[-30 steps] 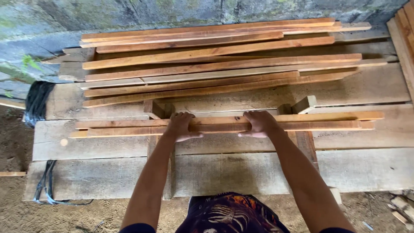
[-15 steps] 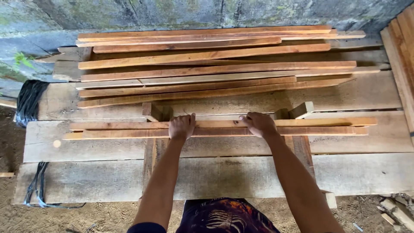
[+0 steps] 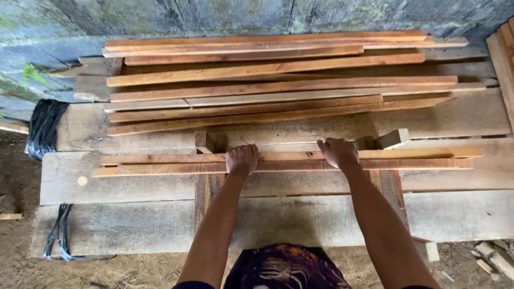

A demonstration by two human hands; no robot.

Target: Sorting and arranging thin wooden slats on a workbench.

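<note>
The table (image 3: 134, 219) of wide grey planks over sandy ground carries a loose pile of reddish slats (image 3: 278, 80) along its far side, 2 long slats (image 3: 160, 163) across 2 upright blocks (image 3: 210, 142) nearer the middle, and a black bundle (image 3: 45, 128) at its left end.

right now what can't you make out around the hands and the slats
- Head view: fingertips of the left hand and right hand curl over the two long slats, so the grip underneath is hidden.
- Wooden blocks are partly covered by the slats.
- Plank stack at right is cut off by the frame edge.
</note>
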